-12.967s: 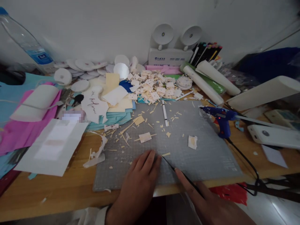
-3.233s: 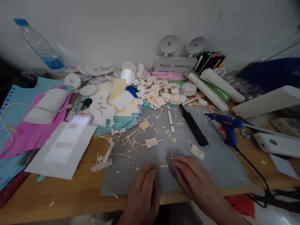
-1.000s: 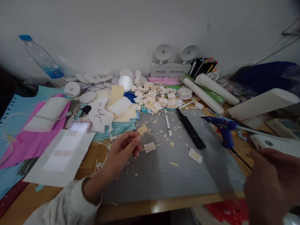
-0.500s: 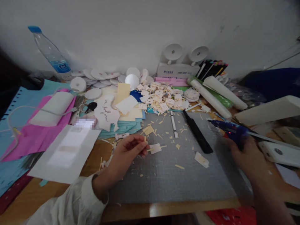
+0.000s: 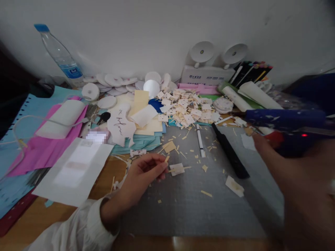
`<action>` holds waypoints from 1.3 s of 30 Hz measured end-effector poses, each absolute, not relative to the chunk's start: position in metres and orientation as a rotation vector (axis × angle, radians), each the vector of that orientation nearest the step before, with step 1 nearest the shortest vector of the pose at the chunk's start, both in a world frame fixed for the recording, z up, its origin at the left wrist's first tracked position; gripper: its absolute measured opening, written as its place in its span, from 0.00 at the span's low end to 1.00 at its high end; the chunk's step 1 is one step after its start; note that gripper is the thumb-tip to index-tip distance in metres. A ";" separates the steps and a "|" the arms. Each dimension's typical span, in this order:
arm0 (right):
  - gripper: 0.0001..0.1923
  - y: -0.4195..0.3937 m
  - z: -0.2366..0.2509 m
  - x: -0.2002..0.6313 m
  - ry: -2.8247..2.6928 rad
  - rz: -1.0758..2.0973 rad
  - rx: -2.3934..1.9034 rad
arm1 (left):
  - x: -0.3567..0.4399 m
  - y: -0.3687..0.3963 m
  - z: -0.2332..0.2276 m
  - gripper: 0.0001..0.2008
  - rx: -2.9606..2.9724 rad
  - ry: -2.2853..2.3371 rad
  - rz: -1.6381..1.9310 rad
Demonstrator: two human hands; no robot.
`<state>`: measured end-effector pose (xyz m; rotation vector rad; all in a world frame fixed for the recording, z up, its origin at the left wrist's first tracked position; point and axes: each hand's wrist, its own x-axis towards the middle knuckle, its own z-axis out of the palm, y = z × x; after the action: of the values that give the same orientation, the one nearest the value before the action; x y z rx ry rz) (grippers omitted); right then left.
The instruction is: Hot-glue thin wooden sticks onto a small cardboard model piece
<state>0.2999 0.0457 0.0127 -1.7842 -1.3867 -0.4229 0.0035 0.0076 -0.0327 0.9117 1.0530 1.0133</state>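
Note:
Between the thumb and fingers of my left hand (image 5: 146, 169) is pinched a small strip of pale yellow paper (image 5: 166, 159). Just right of those fingertips, a small white paper piece (image 5: 177, 169) with thin yellow strips at its sides lies on the grey mat (image 5: 199, 205). My right hand (image 5: 295, 167), close to the camera and blurred, grips a dark blue hot glue gun (image 5: 285, 118) with a red light lit. Its nozzle points left, held above the mat's right side. A square of yellow paper (image 5: 170, 146) rests beyond my left fingers.
Behind the mat is a heap of small paper pieces with drawn faces (image 5: 183, 106). A black cutter-like tool (image 5: 231, 151) and a white pen (image 5: 200, 141) lie on the mat among scraps. Coloured paper, a white cable and a water bottle (image 5: 61, 55) stand left.
My right hand has lifted the glue gun off the right side and brought it up toward the camera. My left hand keeps its pinch on the strip, nearly still.

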 end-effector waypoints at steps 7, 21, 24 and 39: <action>0.12 0.030 -0.021 0.272 -1.820 -0.199 -1.493 | 0.004 0.006 -0.026 0.10 0.838 1.114 0.872; 0.11 0.028 -0.021 0.256 -2.114 -0.125 -1.311 | 0.009 0.002 -0.017 0.14 0.796 1.098 0.741; 0.10 0.027 -0.021 0.255 -2.132 -0.130 -1.284 | 0.010 0.002 -0.017 0.14 0.787 1.092 0.747; 0.11 0.028 -0.020 0.254 -2.151 -0.194 -1.258 | 0.010 0.003 -0.016 0.15 0.817 1.099 0.729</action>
<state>0.2537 0.0282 -0.0197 -1.2580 -2.1514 -0.1941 0.0104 0.0030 -0.0165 0.8167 1.0988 0.7292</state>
